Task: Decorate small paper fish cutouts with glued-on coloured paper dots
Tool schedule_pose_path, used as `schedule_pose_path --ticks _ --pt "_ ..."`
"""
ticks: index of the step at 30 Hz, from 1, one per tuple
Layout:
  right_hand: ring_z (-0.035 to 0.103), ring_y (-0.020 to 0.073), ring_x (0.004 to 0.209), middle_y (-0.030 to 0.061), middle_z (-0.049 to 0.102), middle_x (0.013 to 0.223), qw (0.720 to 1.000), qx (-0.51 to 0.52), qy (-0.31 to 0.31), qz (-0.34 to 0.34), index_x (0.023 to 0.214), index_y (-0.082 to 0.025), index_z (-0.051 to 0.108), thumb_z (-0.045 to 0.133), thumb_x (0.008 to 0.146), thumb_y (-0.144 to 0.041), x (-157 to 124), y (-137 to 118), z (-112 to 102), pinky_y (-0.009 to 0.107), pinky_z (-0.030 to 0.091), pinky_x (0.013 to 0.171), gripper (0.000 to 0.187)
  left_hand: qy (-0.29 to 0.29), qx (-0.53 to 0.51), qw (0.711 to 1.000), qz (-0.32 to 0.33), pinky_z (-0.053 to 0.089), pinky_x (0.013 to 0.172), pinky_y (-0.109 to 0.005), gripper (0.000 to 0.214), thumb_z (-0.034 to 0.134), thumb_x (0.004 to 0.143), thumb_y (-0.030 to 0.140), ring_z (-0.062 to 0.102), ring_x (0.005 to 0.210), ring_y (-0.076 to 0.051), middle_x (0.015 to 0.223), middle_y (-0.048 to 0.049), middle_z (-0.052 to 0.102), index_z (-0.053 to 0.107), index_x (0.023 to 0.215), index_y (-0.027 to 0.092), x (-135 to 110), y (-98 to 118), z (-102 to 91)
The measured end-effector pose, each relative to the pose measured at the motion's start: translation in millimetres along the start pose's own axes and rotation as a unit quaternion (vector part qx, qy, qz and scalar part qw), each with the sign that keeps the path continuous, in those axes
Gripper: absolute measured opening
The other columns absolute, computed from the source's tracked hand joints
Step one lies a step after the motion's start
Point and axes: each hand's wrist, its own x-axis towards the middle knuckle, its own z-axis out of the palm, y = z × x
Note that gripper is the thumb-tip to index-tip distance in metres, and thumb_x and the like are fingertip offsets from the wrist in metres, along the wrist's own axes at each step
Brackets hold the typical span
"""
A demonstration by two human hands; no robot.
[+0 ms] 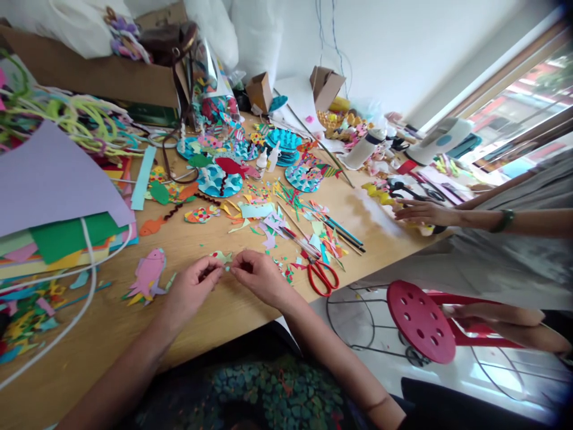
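Note:
My left hand [196,288] and my right hand [258,278] meet low over the table, fingertips pinched close together. Between them shows a tiny light-blue paper bit [227,269]; which fingers grip it is hard to see. Just beyond the fingertips is a pale green paper fish [220,256] with red spots, partly hidden by my hands. Left of my left hand lies a pink paper fish [151,270] with coloured fins. Red-handled scissors [321,276] rest to the right of my right hand. An orange paper fish [152,226] and a spotted paper fish [202,215] lie farther off.
Paper scraps [268,224], pencils [344,232] and glue bottles [261,164] lie ahead, near blue wave-patterned discs [219,181]. Coloured paper sheets [58,179] and a white cord [92,280] occupy the left. At right, a co-worker's hand [423,213] reaches over the table near a red stool [421,321].

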Motion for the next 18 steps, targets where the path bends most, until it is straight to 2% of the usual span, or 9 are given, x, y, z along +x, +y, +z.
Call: schedule_pose_path --ticks 3,5,8,12,18 --pt "0.044 0.0072 0.057 -0.0035 0.052 0.062 1.000 -0.031 0.000 -0.001 0.072 -0.014 0.059 0.053 0.076 -0.015 8 0 -5 0.018 0.033 0.056 0.007 0.063 0.113 0.991 0.033 0.042 0.058 -0.026 0.018 0.046 0.075 0.036 0.056 0.062 -0.015 0.068 0.0007 0.061 0.058 0.079 0.022 0 -6 -12.4" --pt "0.045 0.0074 0.059 -0.0020 0.054 0.066 0.997 -0.078 -0.002 -0.010 0.074 -0.014 0.061 0.052 0.076 -0.013 16 0 -8 0.018 0.033 0.057 0.008 0.081 0.186 0.976 0.076 0.044 0.066 -0.030 0.017 0.044 0.076 0.032 0.059 0.071 -0.018 0.077 -0.0026 0.065 0.058 0.079 0.022 1 -11 -19.0" --pt "0.048 0.0087 0.065 0.0015 0.057 0.073 0.985 -0.169 -0.013 -0.038 0.076 -0.013 0.064 0.053 0.075 -0.011 31 -1 -9 0.019 0.035 0.061 0.011 0.070 0.243 0.959 0.131 0.045 0.074 -0.035 0.020 0.038 0.078 0.027 0.059 0.080 -0.022 0.081 -0.0063 0.066 0.057 0.078 0.020 4 -19 -22.3" --pt "0.052 0.0118 0.076 0.0043 0.060 0.079 0.958 -0.272 -0.064 -0.059 0.078 -0.014 0.067 0.052 0.076 -0.013 47 -1 -2 0.021 0.036 0.069 0.015 0.061 0.277 0.947 0.152 0.045 0.076 -0.036 0.022 0.035 0.080 0.022 0.060 0.084 -0.022 0.084 -0.0071 0.066 0.057 0.081 0.020 5 -26 -19.3" --pt "0.055 0.0140 0.080 0.0062 0.063 0.081 0.939 -0.322 -0.092 -0.080 0.079 -0.015 0.068 0.050 0.076 -0.014 56 2 8 0.022 0.036 0.070 0.018 0.053 0.299 0.938 0.164 0.046 0.075 -0.037 0.024 0.033 0.081 0.019 0.059 0.085 -0.023 0.084 -0.0083 0.066 0.057 0.083 0.019 5 -26 -17.4"
